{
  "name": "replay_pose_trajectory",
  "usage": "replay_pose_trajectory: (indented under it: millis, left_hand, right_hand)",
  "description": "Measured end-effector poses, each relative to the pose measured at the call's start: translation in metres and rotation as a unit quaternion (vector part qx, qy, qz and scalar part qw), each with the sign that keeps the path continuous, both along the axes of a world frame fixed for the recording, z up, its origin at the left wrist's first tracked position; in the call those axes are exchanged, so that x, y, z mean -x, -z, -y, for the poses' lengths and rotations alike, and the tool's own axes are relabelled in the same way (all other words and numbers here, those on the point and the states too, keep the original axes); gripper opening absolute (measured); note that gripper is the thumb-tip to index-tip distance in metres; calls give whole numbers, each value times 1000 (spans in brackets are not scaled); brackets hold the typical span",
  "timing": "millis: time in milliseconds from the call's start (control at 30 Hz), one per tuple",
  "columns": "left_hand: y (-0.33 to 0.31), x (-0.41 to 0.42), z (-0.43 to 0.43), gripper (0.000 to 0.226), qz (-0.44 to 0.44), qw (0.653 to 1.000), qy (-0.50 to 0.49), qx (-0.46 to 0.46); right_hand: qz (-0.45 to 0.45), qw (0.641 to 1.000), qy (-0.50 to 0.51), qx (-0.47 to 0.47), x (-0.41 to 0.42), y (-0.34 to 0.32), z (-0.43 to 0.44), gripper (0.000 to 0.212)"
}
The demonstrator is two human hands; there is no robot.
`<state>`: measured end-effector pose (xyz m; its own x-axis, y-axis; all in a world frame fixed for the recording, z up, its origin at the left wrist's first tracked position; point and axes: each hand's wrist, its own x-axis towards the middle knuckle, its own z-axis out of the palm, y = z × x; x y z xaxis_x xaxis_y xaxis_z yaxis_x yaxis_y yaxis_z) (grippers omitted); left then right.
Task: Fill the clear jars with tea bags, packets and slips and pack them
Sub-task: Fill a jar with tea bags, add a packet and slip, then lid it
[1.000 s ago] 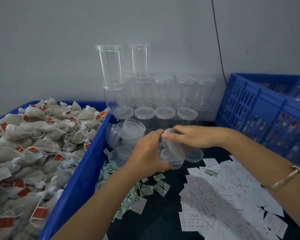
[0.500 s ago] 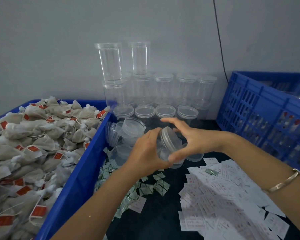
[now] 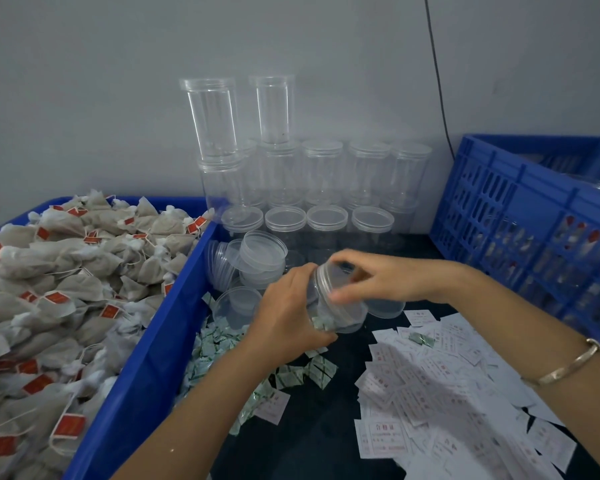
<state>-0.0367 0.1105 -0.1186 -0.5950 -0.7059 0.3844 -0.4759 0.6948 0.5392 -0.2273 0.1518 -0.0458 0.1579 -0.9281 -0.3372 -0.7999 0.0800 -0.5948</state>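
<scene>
- Against half a second ago, the right hand [image 3: 385, 277] is seen closed in from its wide spread, with fingers and thumb now curled round the upper end of the jar [image 3: 340, 306]. The jar is raised a little and tipped further.
- Against a second ago, the right hand is no longer laid flat across the jar.
- The bin [image 3: 146, 358] on the left is heaped with tea bags [image 3: 66, 271] bearing red tags.
- The crate [image 3: 520, 202] on the right is packed with jars, seen dimly through its slots.
- Empty jars [image 3: 323, 174] are stacked against the wall, and loose lids [image 3: 257, 258] are piled just beside the bin.
- Packets [image 3: 215, 348] and slips [image 3: 447, 393] are spread on the table [image 3: 326, 427].
- A green packet [image 3: 321, 322] is seen inside the held jar.
- The jar is held tilted above the table, between both hands. Its body is gripped from the left by the left hand [image 3: 288, 306], fingers wrapped beneath it.
- Whether a lid sits on the jar cannot be told.
</scene>
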Motion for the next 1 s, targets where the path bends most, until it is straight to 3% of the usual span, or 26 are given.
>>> replay_pose_trajectory:
  millis: [100, 167, 200, 300, 433, 567, 633, 667, 733, 800, 867, 933, 967, 1000]
  left_hand:
    - [2, 0, -3, 95, 2, 1000, 6, 3]
    - [0, 2, -3, 95, 5, 1000, 8, 10]
    - [-1, 3, -3, 95, 8, 1000, 9, 13]
    - [-1, 5, -4, 94, 6, 1000, 8, 22]
    - [2, -1, -3, 98, 4, 999, -5, 34]
    - [6, -6, -3, 94, 16, 1000, 4, 20]
    - [8, -7, -4, 93, 12, 1000, 6, 17]
    - [9, -7, -6, 92, 9, 1000, 5, 17]
    - [10, -5, -8, 91, 1, 1000, 4, 19]
    - [11, -3, -9, 91, -1, 1000, 4, 24]
    - [11, -2, -9, 93, 3, 1000, 2, 19]
    - [12, -3, -9, 94, 7, 1000, -3, 22]
    - [12, -3, -9, 93, 2, 1000, -6, 30]
    - [12, -4, -9, 92, -7, 999, -10, 40]
  right_hand:
    - [-6, 999, -48, 9, 10, 1, -3, 92]
    - [-14, 1000, -14, 3, 5, 3, -3, 104]
    - [-14, 1000, -1, -3, 2, 5, -2, 104]
    - [-12, 1000, -4, 11, -2, 8, -1, 70]
    - [-10, 998, -62, 23, 4, 13, -6, 114]
    - [29, 999, 21, -8, -7, 15, -5, 99]
    - [45, 999, 6, 17, -7, 15, -6, 72]
    - [38, 999, -17, 27, -4, 14, -6, 70]
    - [17, 997, -67, 35, -1, 16, -7, 94]
    - [6, 998, -48, 30, -9, 18, -6, 111]
    - [-22, 999, 5, 35, -15, 19, -2, 105]
    - [-11, 998, 17, 60, -16, 21, -1, 73]
    - [5, 998, 6, 61, -13, 21, -2, 70]
    - [8, 998, -17, 56, -10, 22, -2, 81]
